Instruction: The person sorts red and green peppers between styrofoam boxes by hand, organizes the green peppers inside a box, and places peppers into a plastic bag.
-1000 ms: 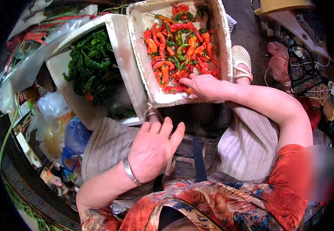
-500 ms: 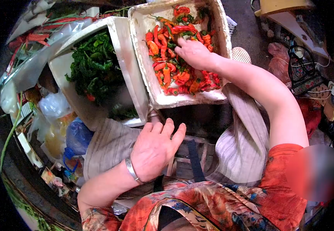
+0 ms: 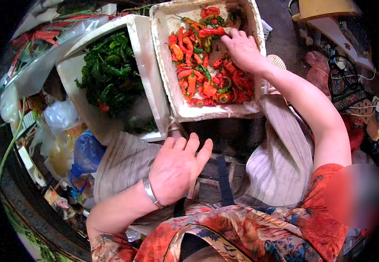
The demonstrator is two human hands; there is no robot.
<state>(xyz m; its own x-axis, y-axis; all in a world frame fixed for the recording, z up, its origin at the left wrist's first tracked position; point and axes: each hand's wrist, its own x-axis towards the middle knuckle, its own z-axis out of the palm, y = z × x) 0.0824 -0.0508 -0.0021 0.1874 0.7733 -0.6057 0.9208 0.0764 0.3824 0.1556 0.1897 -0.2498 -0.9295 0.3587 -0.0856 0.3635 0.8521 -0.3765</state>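
My right hand [image 3: 244, 51] reaches into a white foam box [image 3: 178, 114] of red and orange chili peppers [image 3: 207, 87], some partly green. Its fingers are a little apart and bent down over the box's right side. The thumb side is close to the tip of a long red chili [image 3: 212, 32]; what lies under the palm is hidden. My left hand [image 3: 175, 163], with a silver bangle [image 3: 149, 192] on the wrist, hangs above my lap, fingers spread and nothing in it. A second foam box [image 3: 148, 74] beside it holds dark green peppers [image 3: 111, 74].
Plastic bags [image 3: 62, 117], a blue bag [image 3: 88, 150] and litter crowd the left side. A patterned handbag [image 3: 349, 89], cords and a pinkish bag [image 3: 317, 70] lie on the right. A yellowish piece of furniture [image 3: 325, 8] stands at the upper right.
My right hand has moved right and slightly up inside the chili box. A bare patch of box floor now shows mid-box, with chilies heaped toward the lower right. My left hand stays put.
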